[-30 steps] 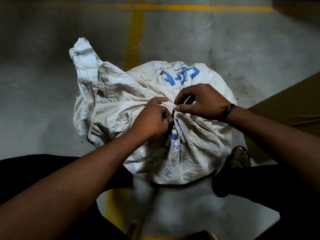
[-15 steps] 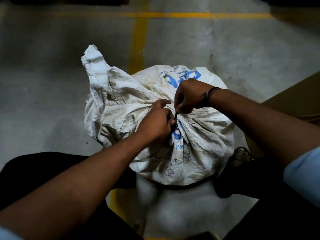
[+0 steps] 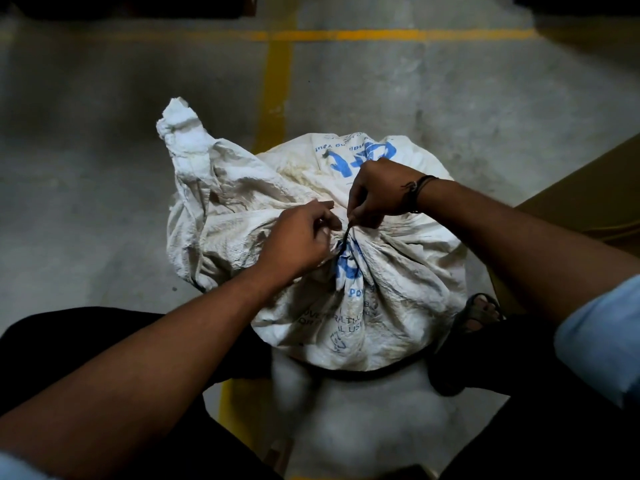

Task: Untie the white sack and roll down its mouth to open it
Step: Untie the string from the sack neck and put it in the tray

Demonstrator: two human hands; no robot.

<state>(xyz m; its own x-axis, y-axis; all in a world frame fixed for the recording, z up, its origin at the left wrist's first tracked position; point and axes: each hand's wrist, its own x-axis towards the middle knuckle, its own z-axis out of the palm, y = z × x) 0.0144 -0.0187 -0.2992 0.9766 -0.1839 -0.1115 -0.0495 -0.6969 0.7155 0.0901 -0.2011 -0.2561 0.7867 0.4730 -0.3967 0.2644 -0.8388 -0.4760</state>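
Observation:
A full white sack (image 3: 398, 271) with blue print stands on the concrete floor between my knees. Its neck is gathered tight by a dark tie (image 3: 343, 239) near the middle. The loose mouth (image 3: 194, 161) of the sack flops up and to the left. My left hand (image 3: 298, 242) presses on the bunched cloth just left of the tie, fingers curled. My right hand (image 3: 379, 192) pinches the upper end of the dark tie between thumb and fingers, just above the knot. The knot itself is mostly hidden by my fingers.
Grey concrete floor (image 3: 104, 168) with yellow painted lines (image 3: 277, 98) lies around the sack. A brown cardboard box (image 3: 588, 188) stands at the right. My sandalled foot (image 3: 481, 311) rests beside the sack's right side. My dark trouser legs frame the bottom.
My right hand has shifted up and turned, now pulling the tie's end upward. My left hand has loosened slightly beside the knot. The view has tilted down a little.

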